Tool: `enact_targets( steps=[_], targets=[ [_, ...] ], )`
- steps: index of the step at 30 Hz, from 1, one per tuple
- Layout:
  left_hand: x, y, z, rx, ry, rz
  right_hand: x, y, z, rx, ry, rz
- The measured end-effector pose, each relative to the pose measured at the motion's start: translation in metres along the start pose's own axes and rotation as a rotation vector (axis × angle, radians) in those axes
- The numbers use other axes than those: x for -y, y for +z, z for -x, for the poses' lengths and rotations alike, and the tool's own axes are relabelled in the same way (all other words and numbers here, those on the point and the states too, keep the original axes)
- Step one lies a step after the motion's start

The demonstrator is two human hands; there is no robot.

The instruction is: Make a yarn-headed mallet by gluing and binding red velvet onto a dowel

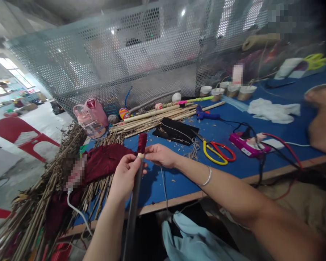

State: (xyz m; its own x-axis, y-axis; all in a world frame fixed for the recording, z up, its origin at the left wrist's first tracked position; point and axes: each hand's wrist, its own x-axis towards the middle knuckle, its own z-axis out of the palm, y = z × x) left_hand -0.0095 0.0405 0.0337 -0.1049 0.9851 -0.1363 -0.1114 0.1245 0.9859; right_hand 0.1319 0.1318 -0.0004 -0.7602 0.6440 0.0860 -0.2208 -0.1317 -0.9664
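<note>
My left hand (129, 174) is wrapped round a long dark rod (134, 206), which slants down toward my lap. Dark red velvety cloth (142, 142) covers the rod's top end, and a small pale band (140, 156) shows just beneath it. At that band, the fingers of my right hand (161, 156) are pinched together against the rod. From under this hand a thin grey cord (164, 186) hangs over the table's front edge; its upper end is hidden by the fingers. A larger piece of dark red cloth (105, 161) lies left of my hands.
Scissors (216, 151), a blue glue gun (206, 114), black cloth (175, 131) and a purple power strip (248, 145) lie on the blue table. Bundled dry stalks (38, 203) cover the left side. Pale sticks (157, 117) lie behind. Another person's hand (324, 119) is at right.
</note>
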Motion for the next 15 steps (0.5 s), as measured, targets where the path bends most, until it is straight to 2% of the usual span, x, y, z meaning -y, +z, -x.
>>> enact_targets(
  steps=[4,6,9,13,15],
  targets=[
    [0.007,-0.002,-0.013,0.257,-0.196,0.315,0.006,0.003,0.005,0.047,-0.010,-0.057],
    [0.012,-0.001,-0.016,0.290,-0.236,0.369,0.008,0.007,0.006,0.018,-0.041,-0.079],
    [0.015,0.000,-0.009,0.185,-0.139,0.209,0.007,0.013,0.006,0.006,-0.065,-0.133],
    [0.012,0.001,0.007,-0.053,0.038,-0.053,0.005,0.017,0.004,-0.030,-0.063,-0.150],
    [0.012,0.000,0.009,-0.107,0.074,-0.112,0.005,0.015,0.003,-0.039,-0.059,-0.136]
  ],
)
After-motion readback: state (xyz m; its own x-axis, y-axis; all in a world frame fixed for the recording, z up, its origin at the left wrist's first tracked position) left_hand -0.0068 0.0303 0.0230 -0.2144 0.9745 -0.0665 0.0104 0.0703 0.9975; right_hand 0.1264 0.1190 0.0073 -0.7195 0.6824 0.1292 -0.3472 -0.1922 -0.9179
